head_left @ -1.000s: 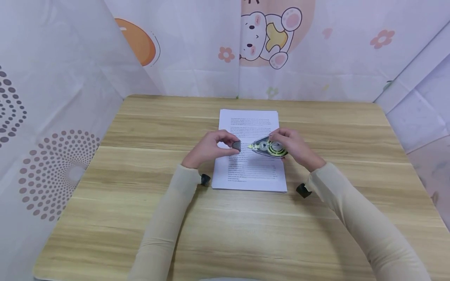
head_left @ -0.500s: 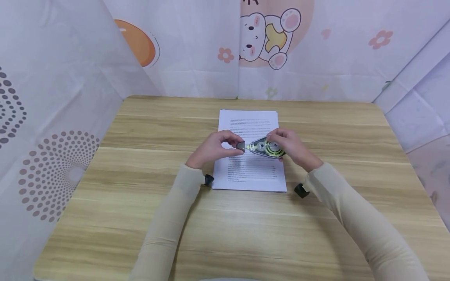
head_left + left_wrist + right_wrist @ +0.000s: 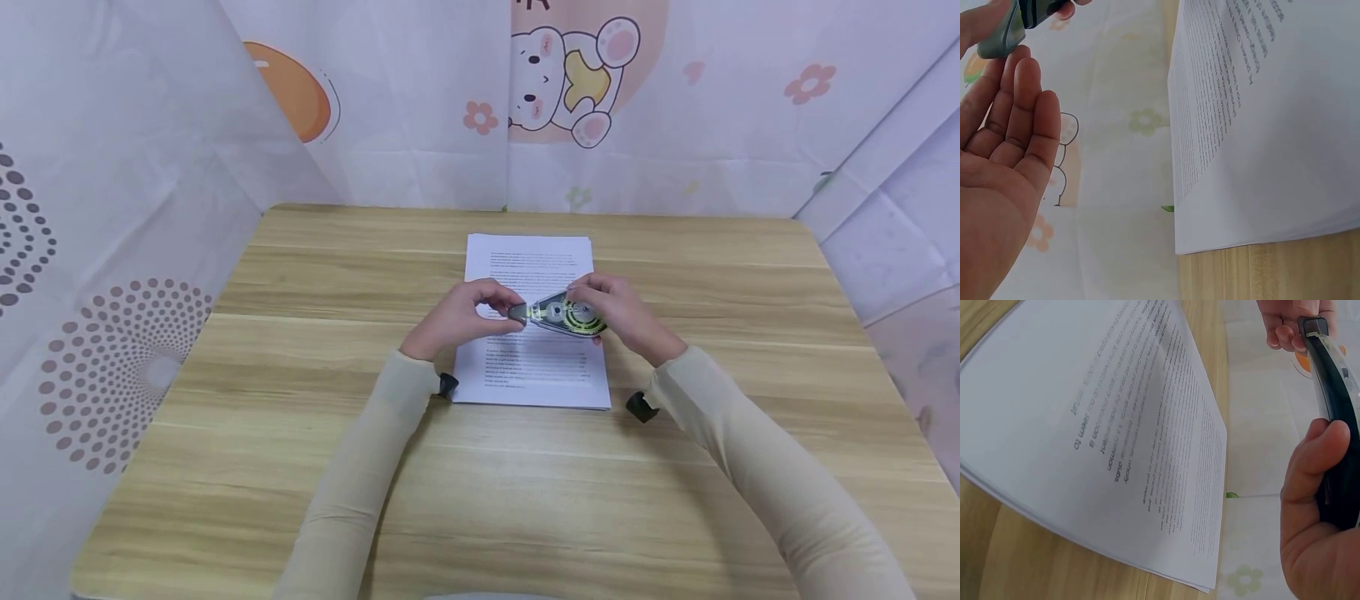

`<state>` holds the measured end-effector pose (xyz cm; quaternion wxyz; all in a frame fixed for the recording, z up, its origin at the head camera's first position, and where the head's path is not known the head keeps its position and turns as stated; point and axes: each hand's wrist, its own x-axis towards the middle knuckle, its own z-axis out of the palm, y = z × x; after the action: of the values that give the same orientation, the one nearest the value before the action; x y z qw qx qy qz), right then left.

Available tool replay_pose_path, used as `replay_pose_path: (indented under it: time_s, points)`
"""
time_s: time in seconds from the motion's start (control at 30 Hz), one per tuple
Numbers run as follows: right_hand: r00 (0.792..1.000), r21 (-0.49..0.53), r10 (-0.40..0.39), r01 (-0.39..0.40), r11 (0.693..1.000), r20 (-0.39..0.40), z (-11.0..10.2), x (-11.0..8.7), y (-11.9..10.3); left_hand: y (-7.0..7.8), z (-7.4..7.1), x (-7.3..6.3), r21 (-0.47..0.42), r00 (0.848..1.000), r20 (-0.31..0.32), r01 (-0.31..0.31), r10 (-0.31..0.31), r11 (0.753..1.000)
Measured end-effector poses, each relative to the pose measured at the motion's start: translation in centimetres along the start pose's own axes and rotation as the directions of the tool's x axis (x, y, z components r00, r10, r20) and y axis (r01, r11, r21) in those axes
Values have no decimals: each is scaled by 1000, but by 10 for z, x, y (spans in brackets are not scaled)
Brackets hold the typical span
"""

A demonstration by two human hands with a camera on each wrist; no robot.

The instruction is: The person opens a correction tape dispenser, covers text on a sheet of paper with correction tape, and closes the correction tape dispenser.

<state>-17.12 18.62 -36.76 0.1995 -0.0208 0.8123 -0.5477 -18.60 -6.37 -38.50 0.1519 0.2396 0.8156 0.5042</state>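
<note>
Above a stack of printed paper (image 3: 536, 383), both hands meet at a correction tape (image 3: 557, 312) with a clear, black and yellow-green body. My right hand (image 3: 618, 312) grips the body at its wide end. My left hand (image 3: 472, 317) pinches the small dark grey cap (image 3: 517, 313) between thumb and fingers. The cap sits over the narrow tip of the tape, in line with the body. In the left wrist view the cap (image 3: 1002, 37) lies between thumb and fingertips; in the right wrist view the fingers (image 3: 1319, 453) curl round the dark body (image 3: 1338, 400).
The stack lies on a wood-grain table (image 3: 480, 492), toward its far side. Behind the table hangs a white printed curtain (image 3: 420, 100). A black wrist strap piece (image 3: 642, 407) shows under the right sleeve, another (image 3: 447, 385) by the left.
My left hand has moved slightly right and the tape slightly left. The gap between cap and tip has closed, and the yellow tip is now hidden inside the cap.
</note>
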Motion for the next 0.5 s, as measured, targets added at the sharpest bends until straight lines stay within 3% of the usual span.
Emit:
replay_pose_path:
  time_s: [0.5]
  points:
    - [1000,-23,-22,22,999,-6,4,1,1,0,4,0,-39,999,0,-34,34,999]
